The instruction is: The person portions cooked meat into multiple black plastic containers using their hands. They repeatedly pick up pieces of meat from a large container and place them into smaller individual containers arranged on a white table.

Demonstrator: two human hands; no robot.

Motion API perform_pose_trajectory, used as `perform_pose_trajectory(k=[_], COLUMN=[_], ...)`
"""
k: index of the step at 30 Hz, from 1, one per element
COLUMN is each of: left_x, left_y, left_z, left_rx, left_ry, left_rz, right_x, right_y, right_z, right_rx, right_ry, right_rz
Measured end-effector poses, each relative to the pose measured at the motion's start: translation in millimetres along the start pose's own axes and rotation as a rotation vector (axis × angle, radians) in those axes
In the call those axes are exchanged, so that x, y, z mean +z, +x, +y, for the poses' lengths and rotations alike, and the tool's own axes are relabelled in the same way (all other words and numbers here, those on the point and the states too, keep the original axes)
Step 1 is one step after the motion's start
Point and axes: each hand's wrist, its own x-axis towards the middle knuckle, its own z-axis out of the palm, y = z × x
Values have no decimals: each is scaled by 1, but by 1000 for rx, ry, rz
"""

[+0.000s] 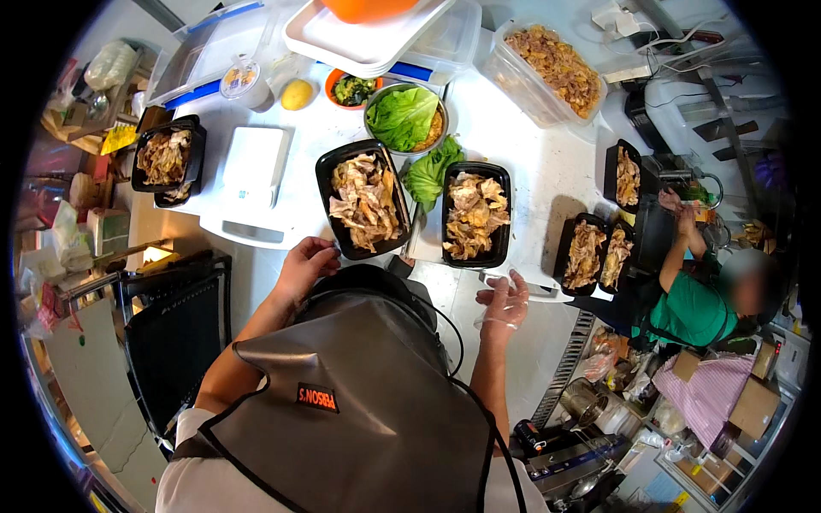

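My left hand (308,266) is bare, its fingers bent close to the near left corner of a black plastic container (396,238) filled with cooked, shredded meat (362,202). Whether the fingertips touch that container cannot be told. Fingers apart, my right hand (505,298) wears a clear plastic glove and holds nothing. It is just below a second black container (474,261), also filled with meat (476,215), at the table's near edge. Green lettuce leaves (431,176) lie between these containers. Behind them, more lettuce (401,115) rests in a round metal bowl (442,138).
A white digital scale (255,160) and stacked filled containers (168,160) stand left. Several filled containers (584,253) line the right edge. Farther back are a large tub of meat (551,70), white trays (359,48) and a yellow fruit (297,95). A person in green (689,308) works at right.
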Motion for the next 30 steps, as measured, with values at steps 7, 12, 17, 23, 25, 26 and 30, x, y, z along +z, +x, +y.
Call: perform_pose_trajectory(k=[7,12,17,23,25,26,30], left_x=[1,3,5,6,8,8,9], left_y=[2,-2,-1,-7,-8,-7,-9], left_z=[-2,-7,-11,-11,-12,-13,-14], left_rx=[-13,-2,2,5,7,9,3], left_ry=[19,18,17,11,5,5,-16], left_rz=[-18,-6,-23,2,1,0,4], right_x=[5,32,50,55,50,47,37], right_y=[4,13,37,50,53,55,55], right_z=[4,-50,-49,-45,-39,-37,-47], right_rx=[-268,-726,-767,-759,-727,-711,-653], right_ry=[-223,-662,-928,-1017,-983,-967,-858], right_rz=[-20,-163,-248,-276,-279,-280,-259])
